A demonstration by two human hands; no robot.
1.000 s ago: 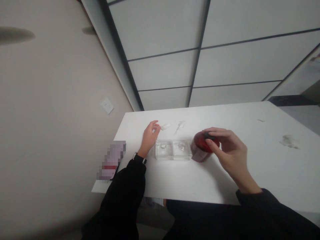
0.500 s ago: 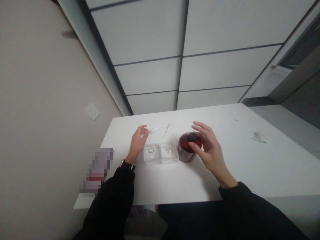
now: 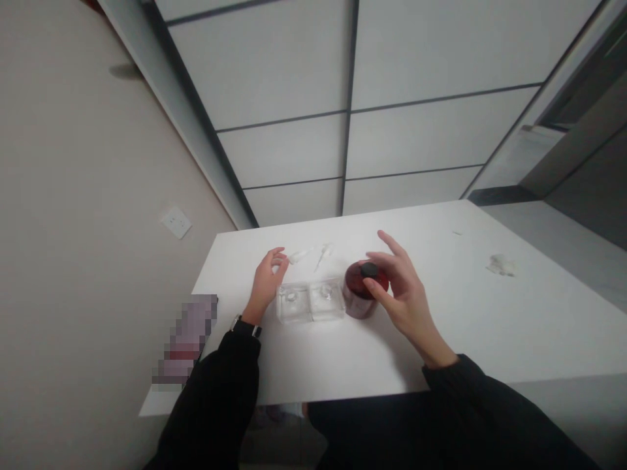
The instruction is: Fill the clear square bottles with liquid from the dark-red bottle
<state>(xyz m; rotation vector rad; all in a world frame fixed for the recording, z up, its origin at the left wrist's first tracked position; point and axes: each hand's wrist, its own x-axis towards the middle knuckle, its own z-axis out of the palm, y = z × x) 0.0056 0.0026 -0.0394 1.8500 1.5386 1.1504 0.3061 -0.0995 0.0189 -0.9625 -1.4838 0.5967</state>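
A dark red bottle (image 3: 360, 299) with a black cap (image 3: 369, 269) stands upright on the white table (image 3: 313, 365). My right hand (image 3: 402, 287) is at the cap, thumb and a finger closed around it, the other fingers raised. Just left of the bottle sits a clear box with two compartments (image 3: 311, 302), a small clear item in each. My left hand (image 3: 271, 274) rests by the box's left back corner, fingers curled near a clear plastic piece (image 3: 298, 255); whether it touches the piece is too blurred to tell. A thin clear dropper-like item (image 3: 323, 255) lies behind the box.
At the table's left edge lies a blurred-out purplish object (image 3: 189, 336). A crumpled translucent piece (image 3: 501, 265) and a tiny scrap (image 3: 457, 233) lie on the right side. A wall socket (image 3: 176, 222) is at left; panelled doors (image 3: 411, 137) stand behind the table.
My right hand has closed in on the black cap, and its index finger has lifted away. The whole view has shifted slightly; my left hand has stayed by the box.
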